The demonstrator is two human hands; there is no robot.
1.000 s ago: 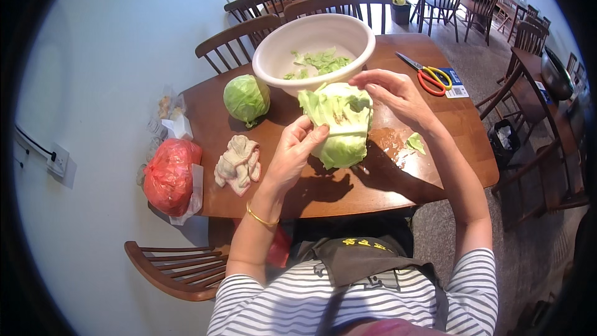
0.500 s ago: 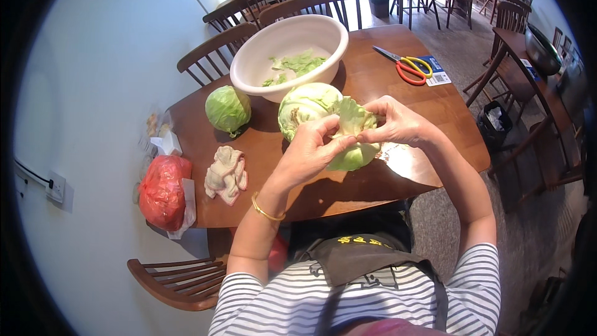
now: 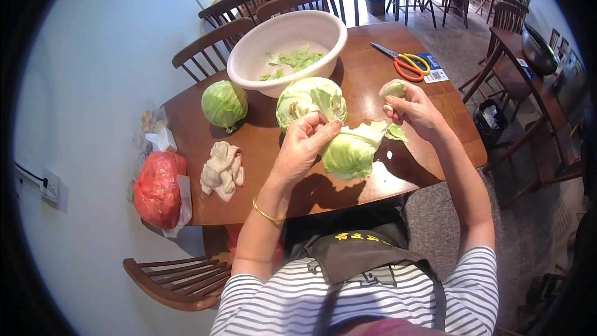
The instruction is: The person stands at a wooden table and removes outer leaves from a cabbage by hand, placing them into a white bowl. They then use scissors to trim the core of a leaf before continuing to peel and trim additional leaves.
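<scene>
My left hand pinches a cabbage leaf, a broad pale green piece hanging over the near middle of the table. Apart from it, my right hand is closed on a small torn piece of cabbage leaf. Just beyond my left hand sits a large cabbage with its outer layers partly peeled. A second, whole cabbage rests farther left. Behind them a wide white basin holds several torn green leaf pieces. A leaf scrap lies below my right hand.
Scissors with red and yellow handles lie at the far right on a blue and white card. Crumpled cloth gloves and a red plastic bag occupy the left side. Wooden chairs surround the brown table.
My hands have drawn apart, the right one moving right with a torn leaf piece. The broad leaf stays in my left hand. A scrap now shows on the table at right.
</scene>
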